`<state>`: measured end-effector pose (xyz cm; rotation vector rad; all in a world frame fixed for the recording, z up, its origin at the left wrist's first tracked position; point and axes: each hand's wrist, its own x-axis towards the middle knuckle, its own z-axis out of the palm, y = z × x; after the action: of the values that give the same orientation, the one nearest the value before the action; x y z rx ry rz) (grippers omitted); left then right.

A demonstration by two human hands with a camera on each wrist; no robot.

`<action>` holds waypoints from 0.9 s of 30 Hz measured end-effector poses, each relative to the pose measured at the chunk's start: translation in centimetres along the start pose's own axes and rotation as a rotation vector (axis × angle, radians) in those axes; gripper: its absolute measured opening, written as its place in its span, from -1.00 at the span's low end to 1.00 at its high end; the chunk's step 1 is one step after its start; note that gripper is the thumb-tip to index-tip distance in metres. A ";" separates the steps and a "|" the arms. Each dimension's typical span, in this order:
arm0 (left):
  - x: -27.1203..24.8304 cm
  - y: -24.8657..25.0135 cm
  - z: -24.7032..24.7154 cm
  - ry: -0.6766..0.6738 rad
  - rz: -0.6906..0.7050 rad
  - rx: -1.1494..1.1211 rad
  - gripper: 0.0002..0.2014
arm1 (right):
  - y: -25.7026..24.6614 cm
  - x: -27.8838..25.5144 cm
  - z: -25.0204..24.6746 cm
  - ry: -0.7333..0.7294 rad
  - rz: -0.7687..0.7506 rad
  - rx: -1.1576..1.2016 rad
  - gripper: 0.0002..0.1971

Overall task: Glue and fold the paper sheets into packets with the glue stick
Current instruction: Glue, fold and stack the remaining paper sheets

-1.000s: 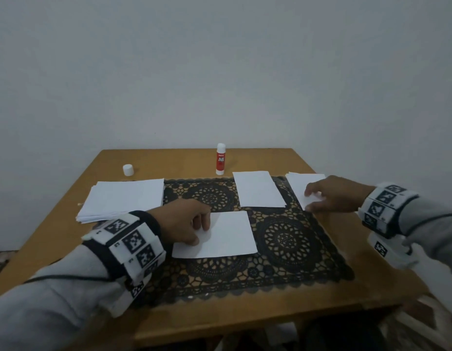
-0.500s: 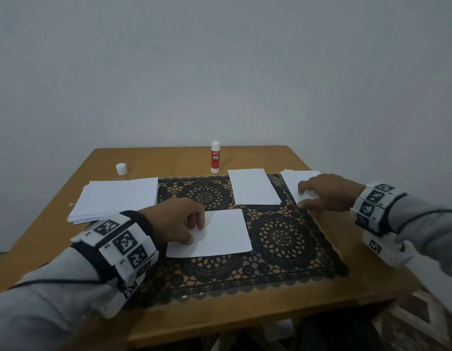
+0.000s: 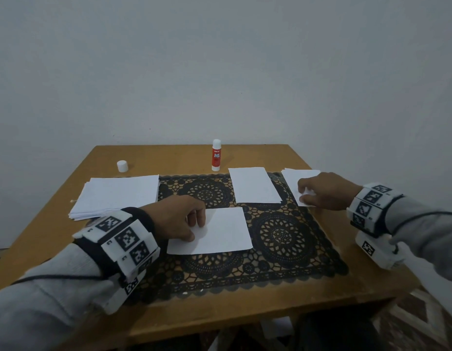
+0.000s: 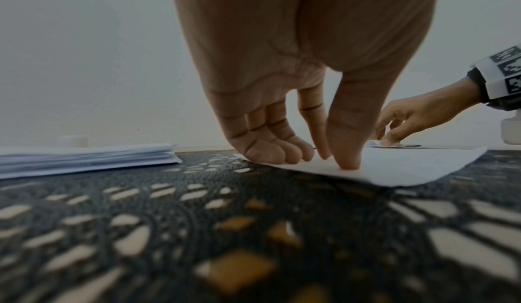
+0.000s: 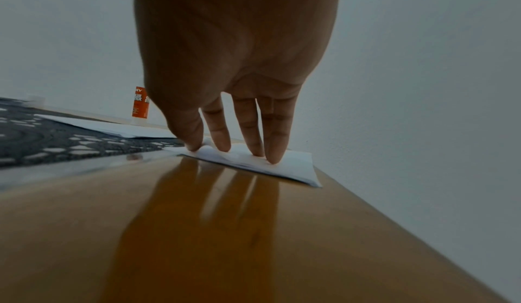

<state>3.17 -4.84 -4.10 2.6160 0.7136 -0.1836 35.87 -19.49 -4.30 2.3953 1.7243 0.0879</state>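
A white paper sheet lies mid-mat. My left hand holds its left edge down, thumb and index tips close together on it and the other fingers curled. At the right edge of the table lies a small pile of folded papers. My right hand has its fingertips on the pile, and the thumb and index finger pinch up a corner of the top piece. The red glue stick stands uncapped-looking at the back, untouched.
A stack of blank sheets lies at the left, with a white cap behind it. Another single sheet lies at the mat's back right. A black lace mat covers the middle of the wooden table.
My right hand's thumb and fingers have drawn together on the pile, raising a paper corner. The left hand stays on the middle sheet.
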 end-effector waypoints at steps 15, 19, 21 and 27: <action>-0.1 0.0 0.0 0.003 0.002 -0.007 -0.77 | 1.0 0.6 0.2 0.110 0.078 0.100 -0.88; 0.0 0.0 0.0 0.007 0.008 -0.011 -0.79 | 1.5 0.9 -0.4 0.202 0.099 0.227 -0.71; 0.0 0.0 0.0 0.023 0.016 -0.019 -0.83 | 1.3 1.0 -0.9 0.264 0.098 0.249 -0.66; 0.1 0.1 0.0 0.049 0.021 -0.021 -0.82 | 0.0 0.7 -2.8 0.457 0.134 0.238 -0.73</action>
<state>3.27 -4.83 -4.05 2.6150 0.7005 -0.1057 35.64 -18.51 -1.61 2.8366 1.8355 0.5138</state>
